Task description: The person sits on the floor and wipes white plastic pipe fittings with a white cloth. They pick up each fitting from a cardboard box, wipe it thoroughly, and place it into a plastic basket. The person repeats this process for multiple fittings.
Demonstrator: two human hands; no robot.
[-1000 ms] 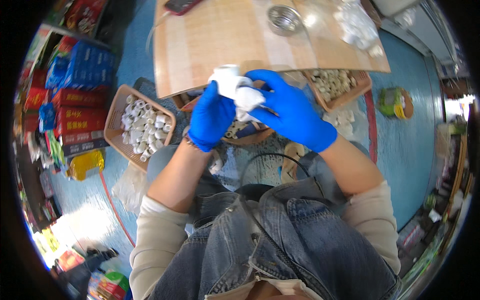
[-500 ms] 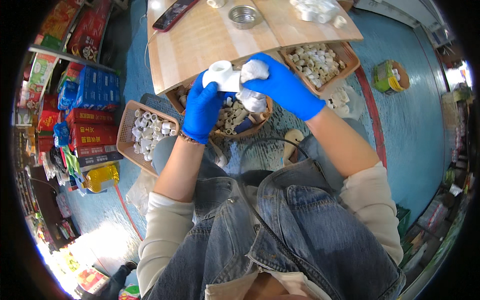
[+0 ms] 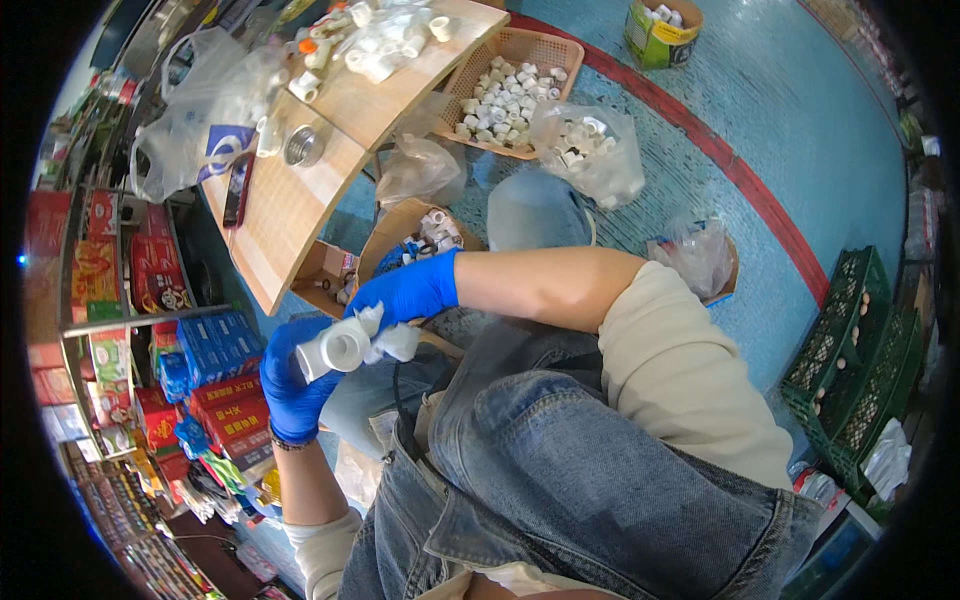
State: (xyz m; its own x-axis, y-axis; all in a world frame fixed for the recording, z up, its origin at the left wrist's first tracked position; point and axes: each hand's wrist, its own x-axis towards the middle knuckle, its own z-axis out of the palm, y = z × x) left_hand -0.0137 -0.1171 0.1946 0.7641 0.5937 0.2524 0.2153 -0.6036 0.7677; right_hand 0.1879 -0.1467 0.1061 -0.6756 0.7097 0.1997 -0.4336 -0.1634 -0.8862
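A white plastic tee pipe fitting (image 3: 322,352) is held in front of me, one round opening turned up toward the view. My left hand (image 3: 288,385), in a blue glove, is closed around its left side. From the other side my right hand (image 3: 408,292), also gloved in blue, grips a crumpled white cloth (image 3: 396,344) against the fitting. Parts of the cloth stick out beside the fitting's opening. The right fingertips are partly hidden behind the fitting and cloth.
Ahead stands a wooden table (image 3: 290,215) with a phone (image 3: 237,190), a round metal tin (image 3: 303,146), plastic bags and white fittings. Beyond my knee are a basket (image 3: 571,75) and a see-through bag (image 3: 622,170) of fittings. Green crates (image 3: 850,350) stand at right, stocked shelves at left.
The view has swung to the right, so table and baskets appear further left. Both hands, with the fitting and cloth, are lower and nearer my body, and the fitting has turned.
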